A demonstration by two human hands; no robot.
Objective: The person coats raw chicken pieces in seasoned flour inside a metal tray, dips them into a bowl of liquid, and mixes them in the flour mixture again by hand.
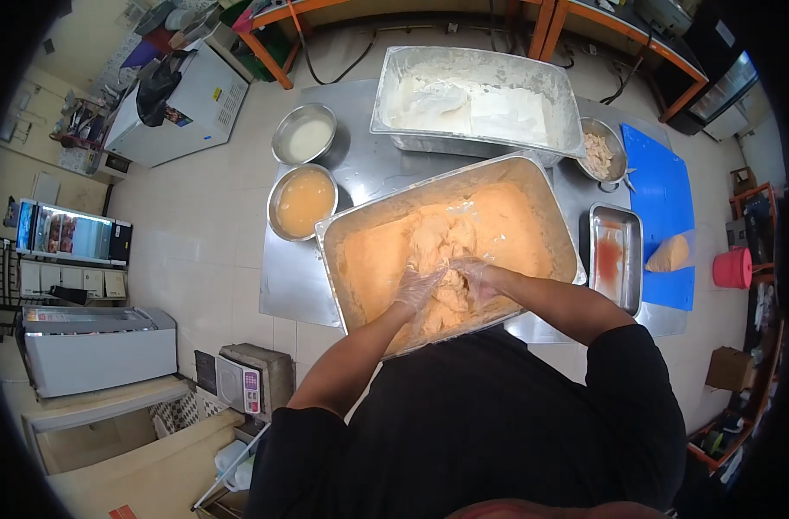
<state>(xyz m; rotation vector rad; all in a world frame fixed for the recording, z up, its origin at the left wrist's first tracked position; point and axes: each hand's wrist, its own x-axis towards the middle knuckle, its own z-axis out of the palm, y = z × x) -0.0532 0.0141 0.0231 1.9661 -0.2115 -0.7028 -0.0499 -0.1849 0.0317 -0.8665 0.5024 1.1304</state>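
Note:
A deep metal pan (546, 186) holds orange seasoned flour (368, 259), with a heap of flour-coated meat pieces (446, 238) in its middle. My left hand (420, 287), in a clear plastic glove, presses into the near left side of the heap, its fingers curled around coated pieces. From the right, my gloved right hand (475, 277) grips the same heap, close to the left hand. Flour and the pieces partly hide the fingertips of both hands.
Behind the pan stands a second metal pan (381, 104) of white flour. Bowls of cloudy liquid (309, 140) and orange liquid (305, 203) are at the left. At the right are a bowl of pale pieces (598, 154), a shallow tray (635, 259) and a blue board (667, 190) bearing an orange-filled bag (669, 254).

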